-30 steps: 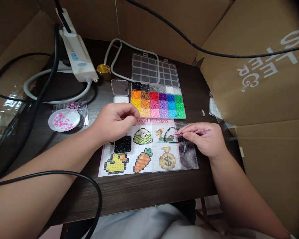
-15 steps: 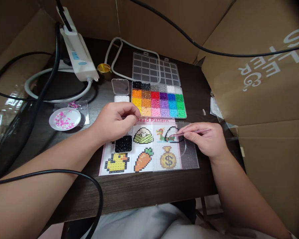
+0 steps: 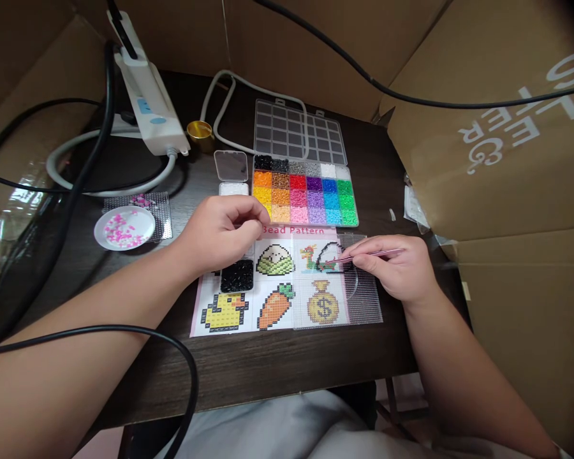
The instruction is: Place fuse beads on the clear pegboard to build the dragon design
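Note:
My right hand (image 3: 396, 264) pinches pink tweezers (image 3: 375, 253), their tips over a clear pegboard (image 3: 363, 299) that bears a curved line of black beads (image 3: 321, 254). The pegboard overlaps the right part of the printed pattern sheet (image 3: 249, 319). My left hand (image 3: 227, 233) is closed, thumb against fingers, above the sheet's upper left; what it pinches, if anything, cannot be made out. Just below it lies a small box of black beads (image 3: 236, 276). The sorted bead case (image 3: 306, 199) stands behind the sheet, its many compartments filled by colour.
A white dish of pink and white beads (image 3: 124, 228) rests on another pegboard (image 3: 162, 217) at left. Behind are a gold cup (image 3: 201, 135) and a power strip (image 3: 155, 118). Black cables cross the left side; cardboard walls (image 3: 521, 191) surround the table.
The tweezer tips have shifted very slightly over the pegboard. My left hand stays in place.

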